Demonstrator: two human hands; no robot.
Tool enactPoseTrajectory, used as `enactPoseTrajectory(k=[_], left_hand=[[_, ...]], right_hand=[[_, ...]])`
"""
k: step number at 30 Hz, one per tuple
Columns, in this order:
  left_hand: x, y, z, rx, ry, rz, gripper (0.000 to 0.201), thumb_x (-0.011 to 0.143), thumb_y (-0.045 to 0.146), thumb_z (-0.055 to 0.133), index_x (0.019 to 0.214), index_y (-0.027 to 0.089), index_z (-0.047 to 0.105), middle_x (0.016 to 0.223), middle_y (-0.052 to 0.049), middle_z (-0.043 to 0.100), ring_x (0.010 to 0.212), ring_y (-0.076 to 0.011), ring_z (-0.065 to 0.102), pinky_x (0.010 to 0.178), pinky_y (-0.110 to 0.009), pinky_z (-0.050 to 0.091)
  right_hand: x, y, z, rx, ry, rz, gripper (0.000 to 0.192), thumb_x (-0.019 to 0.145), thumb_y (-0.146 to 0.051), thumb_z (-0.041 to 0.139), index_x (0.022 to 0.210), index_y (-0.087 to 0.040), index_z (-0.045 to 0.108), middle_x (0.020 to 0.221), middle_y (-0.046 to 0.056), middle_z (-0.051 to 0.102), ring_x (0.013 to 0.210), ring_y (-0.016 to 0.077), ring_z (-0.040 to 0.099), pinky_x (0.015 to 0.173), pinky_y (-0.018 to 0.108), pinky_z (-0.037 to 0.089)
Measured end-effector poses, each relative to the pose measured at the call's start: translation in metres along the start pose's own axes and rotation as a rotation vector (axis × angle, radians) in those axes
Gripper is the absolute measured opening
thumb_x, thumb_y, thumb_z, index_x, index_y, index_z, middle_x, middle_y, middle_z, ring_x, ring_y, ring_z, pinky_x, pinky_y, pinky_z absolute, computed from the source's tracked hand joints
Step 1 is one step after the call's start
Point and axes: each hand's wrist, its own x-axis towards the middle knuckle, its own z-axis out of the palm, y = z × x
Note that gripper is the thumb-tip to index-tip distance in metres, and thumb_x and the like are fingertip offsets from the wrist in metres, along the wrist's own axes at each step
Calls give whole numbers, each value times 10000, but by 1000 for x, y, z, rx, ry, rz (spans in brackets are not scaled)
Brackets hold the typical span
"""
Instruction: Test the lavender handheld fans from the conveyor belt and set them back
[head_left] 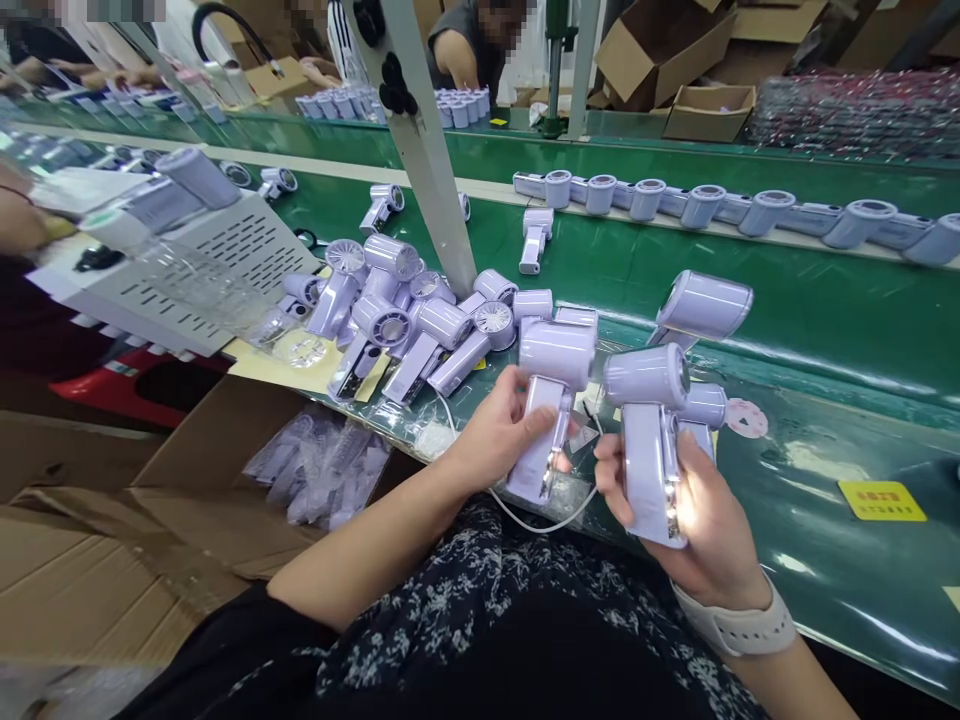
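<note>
My left hand (491,430) grips a lilac handheld fan (551,385) by its handle, head up. My right hand (701,520) holds another lilac fan (651,440) by the handle, and a light glows at the handle's lower side. A second fan (705,405) seems tucked behind it in the same hand. A thin white cable (540,522) loops between my two hands. Just beyond them, a further lilac fan (703,308) stands on the green belt (825,310).
A pile of lilac fans (409,315) lies left of a slanted white post (427,150). A row of fans (712,205) lines the belt's far edge. A perforated white tray (202,270) and an open carton with bagged parts (322,470) sit left. Other people work across the belt.
</note>
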Motion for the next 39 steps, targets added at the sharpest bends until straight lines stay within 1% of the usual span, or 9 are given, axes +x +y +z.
enactPoseTrajectory(k=[3, 5, 11, 18, 23, 27, 30, 36, 39], left_hand=[[-7, 3, 6, -43, -34, 9, 504, 911, 673, 592, 1078, 251, 373, 846, -24, 736, 575, -201, 706, 508, -311, 554], [-13, 8, 10, -5, -32, 32, 454, 931, 626, 595, 1085, 249, 394, 856, -21, 739, 628, -203, 725, 557, -315, 578], [-21, 26, 16, -112, -165, 55, 421, 938, 506, 673, 1164, 267, 411, 949, -36, 755, 809, -235, 766, 719, -365, 610], [-11, 18, 10, -161, -235, -69, 604, 650, 533, 932, 1030, 148, 665, 877, -31, 645, 740, -153, 651, 704, -280, 531], [-9, 11, 7, -250, -167, -48, 631, 790, 718, 723, 1043, 139, 704, 923, -78, 674, 794, -174, 652, 742, -299, 555], [-9, 17, 7, -302, -152, -66, 311, 939, 432, 694, 1121, 181, 675, 1066, -93, 740, 907, -227, 732, 804, -343, 584], [-9, 21, 5, -265, -164, -82, 342, 911, 317, 725, 1218, 189, 646, 1145, -109, 758, 959, -264, 763, 805, -349, 587], [-8, 19, 4, -155, -126, -44, 514, 784, 342, 877, 1207, 192, 626, 1087, -99, 780, 981, -260, 766, 860, -372, 598], [-7, 14, 5, -130, -115, -25, 597, 691, 435, 935, 1137, 190, 623, 1028, -83, 780, 952, -245, 759, 821, -345, 600]], right_hand=[[-2, -2, 4, 40, 70, -22, 334, 964, -544, 655, 1038, -255, 804, 1062, 83, 794, 903, 249, 761, 783, 380, 661], [-4, -5, 6, 53, 61, -28, 272, 943, -519, 699, 1081, -310, 804, 1091, 60, 804, 1003, 287, 765, 816, 435, 666], [-11, -15, 8, -9, 58, -42, 239, 911, -486, 738, 1051, -306, 812, 1089, 82, 807, 950, 316, 767, 778, 478, 657], [-4, -18, 15, 65, 23, -11, 248, 882, -475, 653, 868, -250, 755, 819, 60, 689, 748, 229, 633, 676, 378, 598], [-4, -19, 19, 78, -12, 4, 335, 905, -482, 577, 772, -213, 726, 718, 56, 622, 625, 186, 540, 575, 315, 509], [-4, -21, 17, 66, 17, -38, 294, 884, -473, 599, 853, -217, 740, 808, 66, 654, 613, 184, 551, 522, 306, 490], [-5, -23, 12, 68, 56, -99, 215, 826, -439, 698, 865, -236, 756, 839, 72, 691, 672, 209, 599, 490, 294, 506], [-9, -19, 1, 48, 262, -186, 248, 860, -402, 719, 1070, -284, 779, 1035, 65, 782, 913, 255, 733, 820, 412, 637], [-8, -15, 1, 61, 293, -172, 281, 925, -404, 671, 1188, -327, 734, 1109, 45, 779, 989, 255, 743, 843, 426, 644]])
